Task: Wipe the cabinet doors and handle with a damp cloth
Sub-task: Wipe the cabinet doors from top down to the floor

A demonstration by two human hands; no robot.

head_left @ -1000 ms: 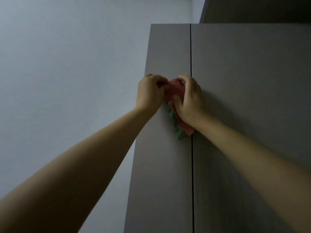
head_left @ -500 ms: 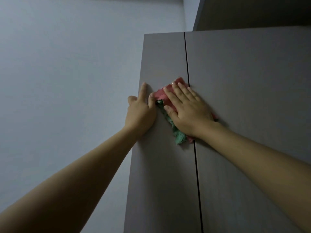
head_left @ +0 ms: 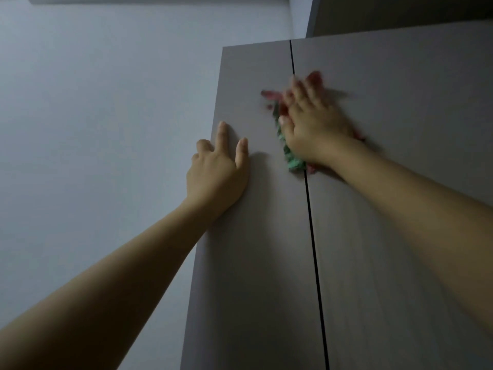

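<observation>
Two tall grey cabinet doors meet at a dark vertical seam: the left door (head_left: 248, 263) and the right door (head_left: 400, 89). My right hand (head_left: 312, 121), blurred, lies flat with straight fingers on a red and green cloth (head_left: 293, 158), pressing it against the doors across the seam near the top. My left hand (head_left: 218, 172) rests flat on the left door near its left edge, fingers pointing up, holding nothing. No handle is in view.
A pale wall (head_left: 106, 129) runs along the left of the cabinet. A darker cabinet side or box (head_left: 400, 12) rises above the doors at the top right.
My left hand let go of the cloth, flattened on the left door and now sits lower and apart from it. My right hand flattened on the cloth and slid it up and right.
</observation>
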